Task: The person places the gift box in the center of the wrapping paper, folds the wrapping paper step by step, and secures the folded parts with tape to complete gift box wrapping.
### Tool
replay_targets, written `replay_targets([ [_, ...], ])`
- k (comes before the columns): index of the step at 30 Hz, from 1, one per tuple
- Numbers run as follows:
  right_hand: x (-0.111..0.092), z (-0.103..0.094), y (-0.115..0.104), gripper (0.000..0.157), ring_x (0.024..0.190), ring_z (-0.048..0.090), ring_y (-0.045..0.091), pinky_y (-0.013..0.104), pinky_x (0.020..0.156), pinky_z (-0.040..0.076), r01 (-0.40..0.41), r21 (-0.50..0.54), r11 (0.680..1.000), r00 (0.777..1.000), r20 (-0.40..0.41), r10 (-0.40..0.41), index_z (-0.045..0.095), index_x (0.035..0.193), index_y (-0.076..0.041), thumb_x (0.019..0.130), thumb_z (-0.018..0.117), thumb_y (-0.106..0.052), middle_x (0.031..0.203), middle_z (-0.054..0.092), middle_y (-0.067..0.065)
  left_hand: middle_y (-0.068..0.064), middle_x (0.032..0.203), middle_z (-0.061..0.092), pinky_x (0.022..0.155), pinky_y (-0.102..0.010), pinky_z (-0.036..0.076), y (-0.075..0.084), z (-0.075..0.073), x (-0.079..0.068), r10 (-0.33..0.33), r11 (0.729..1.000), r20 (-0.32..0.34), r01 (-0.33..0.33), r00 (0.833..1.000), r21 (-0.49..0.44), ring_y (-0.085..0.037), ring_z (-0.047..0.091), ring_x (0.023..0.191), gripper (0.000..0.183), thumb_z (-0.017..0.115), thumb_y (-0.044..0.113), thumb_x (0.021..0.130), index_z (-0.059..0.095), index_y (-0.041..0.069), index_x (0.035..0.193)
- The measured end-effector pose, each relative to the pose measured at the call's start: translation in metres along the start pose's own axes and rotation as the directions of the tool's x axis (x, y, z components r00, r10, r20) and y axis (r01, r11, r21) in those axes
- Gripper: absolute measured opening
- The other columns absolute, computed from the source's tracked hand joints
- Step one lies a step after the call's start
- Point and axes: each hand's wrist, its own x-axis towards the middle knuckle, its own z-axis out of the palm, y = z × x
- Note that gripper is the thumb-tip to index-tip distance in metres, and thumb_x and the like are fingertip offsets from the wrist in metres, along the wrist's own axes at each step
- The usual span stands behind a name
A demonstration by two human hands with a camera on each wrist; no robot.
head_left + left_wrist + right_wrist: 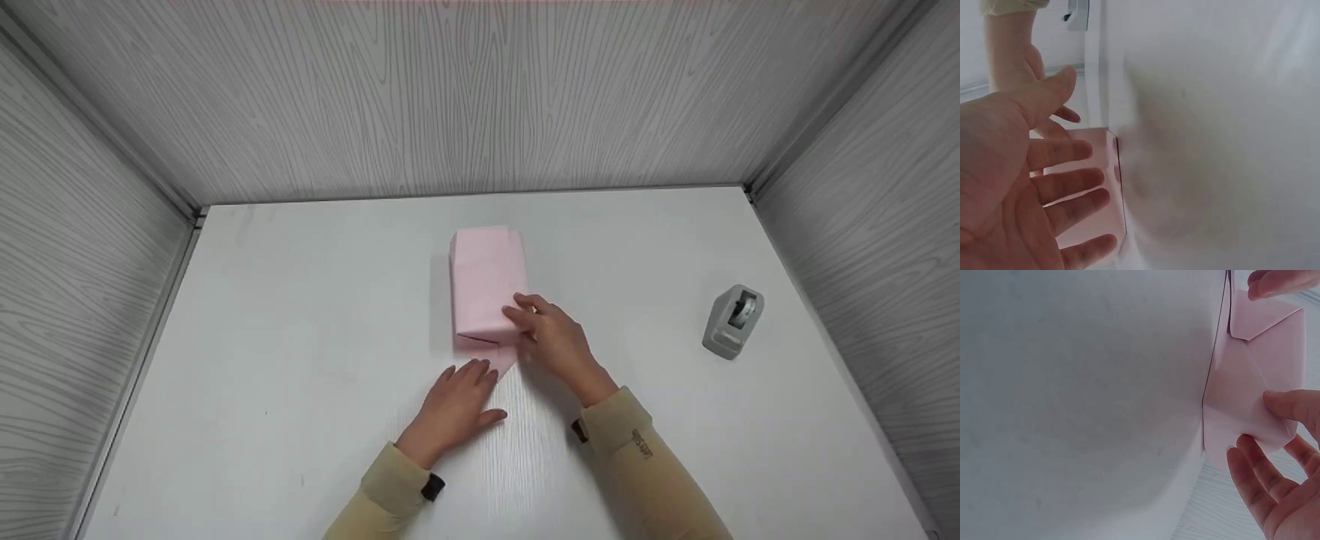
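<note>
A box wrapped in pink paper (487, 281) lies lengthwise on the white table. From its near end a folded paper flap (504, 358) sticks out toward me. My left hand (454, 405) reaches to that flap with straight, spread fingers, the thumb held apart. My right hand (559, 341) is at the near right corner of the box, fingers on its top and side. In the right wrist view, the thumb (1286, 405) presses the paper at the end while the other fingers (1258, 486) curl along the side.
A grey tape dispenser (733, 322) stands on the right part of the white table (300, 300). Grey wood-grain panels (465, 97) enclose the table at the back and both sides.
</note>
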Motion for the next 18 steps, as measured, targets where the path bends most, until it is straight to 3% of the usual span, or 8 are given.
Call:
replay_targets([
  [7,0.0002,0.0014,0.0027,0.047,0.116,0.059,0.027,0.042,0.087,0.051,0.023,0.009,1.000,1.000,-0.010,-0.023,0.068,0.128,-0.018,0.084,0.076,-0.003,0.138,0.055,0.004,-0.014,0.141,0.051,0.104,-0.052,0.038,-0.0001,0.0038,-0.0004,-0.005,1.000,0.051,0.005,0.999,-0.002,-0.030,0.043,0.133,0.060,0.066,0.046,0.091,0.059,0.003,0.132],
  [18,-0.0074,0.0017,0.0080,0.045,0.116,0.058,0.024,0.039,0.088,0.051,0.082,0.009,0.997,0.996,0.021,-0.082,0.067,0.129,-0.019,0.085,0.076,-0.010,0.136,0.056,0.003,-0.014,0.134,0.056,0.103,-0.052,0.039,0.0016,0.0019,-0.0070,0.032,0.999,0.036,-0.031,0.999,-0.018,-0.031,0.048,0.127,0.055,0.067,0.042,0.091,0.060,0.004,0.131],
])
